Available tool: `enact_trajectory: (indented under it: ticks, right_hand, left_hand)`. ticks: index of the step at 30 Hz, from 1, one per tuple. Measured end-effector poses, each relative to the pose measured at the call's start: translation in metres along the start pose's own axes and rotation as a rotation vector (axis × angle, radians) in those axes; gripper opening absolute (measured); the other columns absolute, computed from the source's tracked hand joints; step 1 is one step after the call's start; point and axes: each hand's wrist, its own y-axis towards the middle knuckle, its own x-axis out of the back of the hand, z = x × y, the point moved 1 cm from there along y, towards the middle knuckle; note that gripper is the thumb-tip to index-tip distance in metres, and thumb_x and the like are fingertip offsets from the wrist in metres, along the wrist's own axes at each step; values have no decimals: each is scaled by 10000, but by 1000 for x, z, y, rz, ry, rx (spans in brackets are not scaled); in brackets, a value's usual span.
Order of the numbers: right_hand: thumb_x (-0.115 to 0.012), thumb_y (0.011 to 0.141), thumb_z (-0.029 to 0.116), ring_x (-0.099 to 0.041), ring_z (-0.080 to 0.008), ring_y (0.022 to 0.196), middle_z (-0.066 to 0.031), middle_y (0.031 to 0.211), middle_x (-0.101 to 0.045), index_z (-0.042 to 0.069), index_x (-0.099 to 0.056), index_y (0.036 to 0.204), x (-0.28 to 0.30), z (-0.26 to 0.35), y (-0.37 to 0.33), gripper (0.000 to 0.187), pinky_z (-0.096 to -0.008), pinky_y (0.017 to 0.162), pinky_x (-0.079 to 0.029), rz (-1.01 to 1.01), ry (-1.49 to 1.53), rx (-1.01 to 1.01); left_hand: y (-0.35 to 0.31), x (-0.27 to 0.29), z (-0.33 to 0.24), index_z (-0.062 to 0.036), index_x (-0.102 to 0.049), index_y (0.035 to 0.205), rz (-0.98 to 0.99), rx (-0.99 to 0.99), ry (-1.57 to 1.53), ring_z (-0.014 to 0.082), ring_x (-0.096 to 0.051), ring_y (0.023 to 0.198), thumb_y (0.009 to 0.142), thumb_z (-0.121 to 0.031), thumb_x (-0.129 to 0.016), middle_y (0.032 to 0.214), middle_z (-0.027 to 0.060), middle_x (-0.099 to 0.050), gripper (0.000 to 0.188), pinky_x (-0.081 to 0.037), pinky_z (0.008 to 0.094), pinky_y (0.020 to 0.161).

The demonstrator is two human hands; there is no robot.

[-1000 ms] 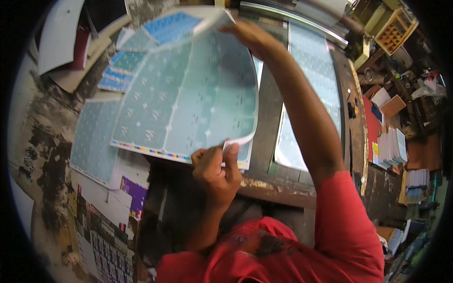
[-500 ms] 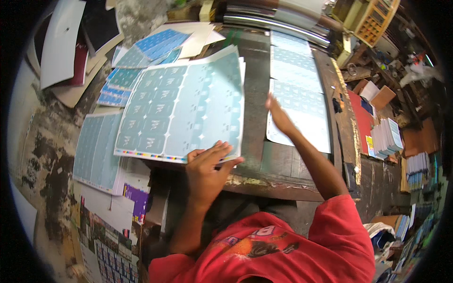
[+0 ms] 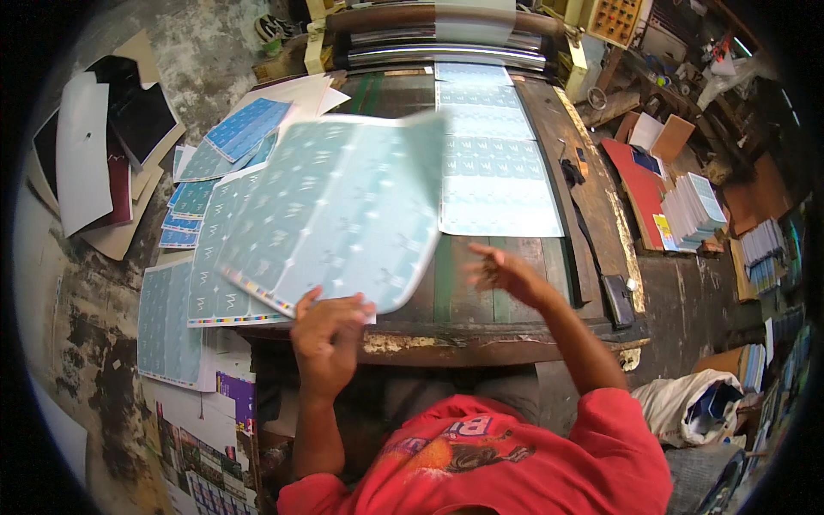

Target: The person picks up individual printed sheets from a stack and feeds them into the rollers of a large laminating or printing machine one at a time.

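Note:
A pale teal printed sheet [image 3: 335, 215] is lifted off the stack of like sheets [image 3: 210, 279] on the table's left, its far right corner curling up. My left hand [image 3: 329, 339] has its fingers closed on the near edge of that sheet. Right of it, over bare tabletop, is my right hand [image 3: 502, 273], slightly blurred, fingers apart and holding nothing. Beyond the right hand, a row of printed sheets [image 3: 498, 206] runs along the table to the metal rollers [image 3: 446, 58].
More blue and teal sheets [image 3: 245, 129] lie at the back left. A dark strap with a flat black piece [image 3: 616, 300] lies along the table's right side. Paper stacks [image 3: 693, 206] stand on the right; large boards [image 3: 86, 154] lean at the far left.
The sheet has come up off the stack and bends. My right hand has drawn back nearer me. The row of sheets has shifted farther toward the rollers, and the view has moved.

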Motion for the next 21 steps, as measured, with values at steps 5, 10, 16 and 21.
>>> enact_trajectory:
  ticks: [5, 10, 16, 21]
  right_hand:
    - [-579, 935, 416, -657, -203, 758, -126, 880, -667, -6, -520, 1190, -49, -17, -42, 496, -397, 735, -545, -41, 422, -25]
    - [-554, 967, 273, -610, -202, 657, -102, 794, -640, 8, -540, 1044, -35, -81, -64, 276, -409, 742, -536, -286, 693, -132]
    - [-431, 1017, 386, -609, -198, 752, -166, 953, -657, 5, -487, 1172, -41, -167, -111, 415, -435, 814, -529, -500, 718, -337]
    - [-434, 1012, 422, -646, -222, 807, -211, 1101, -653, 10, -449, 1270, -45, -178, -117, 486, -459, 870, -512, -522, 768, -317]
  left_hand:
    - [-3, -26, -28, -81, -692, 1083, 415, -345, 229, 356, -485, 1305, 830, -517, -647, 1201, 107, -666, 506, -230, 556, 1124]
    - [2, -7, -4, -21, -570, 1273, 203, -136, 429, 393, -369, 1377, 790, -514, -700, 1438, 159, -475, 703, -256, 540, 1126]
    - [-12, -7, 31, -41, -655, 1168, 66, -53, 486, 324, -554, 1226, 887, -282, -667, 1224, 142, -646, 371, -380, 455, 1036]
    - [-5, -10, 35, -52, -720, 1045, -70, -19, 389, 307, -646, 1077, 886, -203, -673, 1075, 109, -715, 223, -424, 403, 952]
